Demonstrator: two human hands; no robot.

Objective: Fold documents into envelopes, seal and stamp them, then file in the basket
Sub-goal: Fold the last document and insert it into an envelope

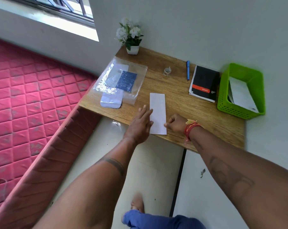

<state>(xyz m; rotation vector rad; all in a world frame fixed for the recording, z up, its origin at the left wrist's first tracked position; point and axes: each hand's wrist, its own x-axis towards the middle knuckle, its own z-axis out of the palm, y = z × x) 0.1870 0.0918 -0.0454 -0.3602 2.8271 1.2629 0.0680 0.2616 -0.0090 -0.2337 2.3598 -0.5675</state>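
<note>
A folded white document (pixel 158 111) lies as a long strip near the front edge of the wooden table (pixel 181 100). My left hand (pixel 140 124) lies flat with its fingers spread on the strip's left edge. My right hand (pixel 177 123) is curled at the strip's lower right edge, its fingertips pinching or pressing the paper. A green basket (pixel 222 96) at the far right holds a white envelope (pixel 242 95). A clear plastic bag (pixel 121 78) with envelopes and a blue card lies at the left. One white envelope (pixel 111 100) sticks out below the bag.
A tape roll (pixel 167 71), a blue pen (pixel 188 70) and a black notebook (pixel 204 83) lie along the back of the table. A potted white flower (pixel 130 37) stands in the back corner. A pink mattress (pixel 32 100) lies to the left.
</note>
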